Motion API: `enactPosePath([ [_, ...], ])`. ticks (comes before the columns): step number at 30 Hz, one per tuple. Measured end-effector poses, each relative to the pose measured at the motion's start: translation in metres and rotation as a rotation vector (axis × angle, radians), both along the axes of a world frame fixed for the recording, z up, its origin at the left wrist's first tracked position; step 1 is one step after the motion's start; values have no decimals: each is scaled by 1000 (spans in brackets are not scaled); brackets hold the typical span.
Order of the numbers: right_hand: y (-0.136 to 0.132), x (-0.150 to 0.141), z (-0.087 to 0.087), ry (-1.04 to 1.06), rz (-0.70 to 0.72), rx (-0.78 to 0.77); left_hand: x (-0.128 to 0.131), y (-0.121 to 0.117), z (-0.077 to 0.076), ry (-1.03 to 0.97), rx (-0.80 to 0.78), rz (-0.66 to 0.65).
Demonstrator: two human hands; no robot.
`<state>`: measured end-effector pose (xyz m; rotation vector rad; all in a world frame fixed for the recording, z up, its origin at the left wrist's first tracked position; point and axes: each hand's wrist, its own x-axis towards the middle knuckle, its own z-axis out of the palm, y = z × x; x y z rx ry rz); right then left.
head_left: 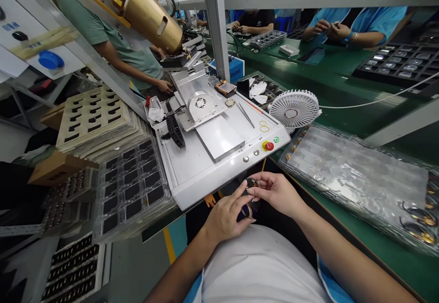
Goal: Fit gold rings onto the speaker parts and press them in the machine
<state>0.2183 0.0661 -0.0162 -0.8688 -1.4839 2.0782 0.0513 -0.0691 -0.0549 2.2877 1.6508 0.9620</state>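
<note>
Close to my body, just below the machine's front edge, both hands meet around small round pieces. Between the fingertips is a round black part with gold details [253,182]. My right hand [279,194] pinches it from the right, thumb and fingers closed. From the left, my left hand [224,215] touches the same part with its fingers. Lower down, a second round piece with a gold rim and dark blue middle [247,210] sits within the curl of my left fingers and thumb. Their exact kind cannot be made out.
Ahead stands a white machine base [195,175] with a red button [269,146], tweezers [246,114] and yellow rings [264,128]. A white fan [293,109] and covered tray [360,175] are right; stacked trays [132,186] left. Co-workers sit or stand beyond.
</note>
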Motion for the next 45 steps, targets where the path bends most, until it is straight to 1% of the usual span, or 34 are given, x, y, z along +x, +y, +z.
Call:
enactPosePath([
  [2, -2, -1, -1, 17, -37, -15, -3, 1, 2, -8, -38, -20],
  [3, -3, -2, -2, 28, -66, -22, -5, 2, 2, -43, -53, -39],
  [5, -5, -4, -3, 48, -123, -48, -8, 3, 4, -191, -78, -51],
  [7, -7, -6, -2, 60, -145, -90, -8, 6, 3, -464, -90, -26],
  [10, -10, -6, 2, 63, -100, -143, -5, 10, -1, -980, -74, -4],
  [11, -11, -7, 4, 65, -82, -159, -3, 11, -2, -1119, -73, 2],
  [13, -13, -7, 9, 67, -44, -190, 0, 13, -5, -1303, -81, 33],
  [16, -18, -9, 15, 52, 2, -239, 3, 15, -9, -1432, -82, 64],
  [19, -25, -12, 18, 34, 6, -301, 4, 15, -13, -1449, -97, 59],
  [21, -29, -14, 18, 43, -15, -306, 4, 13, -16, -1433, -105, 38],
  [25, -36, -19, 18, 62, -78, -199, 2, 10, -19, -1362, -61, -31],
  [27, -38, -21, 19, 53, -85, -138, 2, 10, -18, -1310, -23, -49],
  [30, -41, -25, 22, 21, -82, -87, 2, 10, -17, -1249, 41, -60],
  [33, -43, -27, 25, -24, -87, -49, 4, 10, -16, -1216, 82, -35],
  [37, -46, -28, 26, -95, -111, 23, 6, 9, -17, -1210, 90, 26],
  [45, -47, -28, 26, -54, -106, -20, 6, 10, -17, -1227, 78, 42],
])
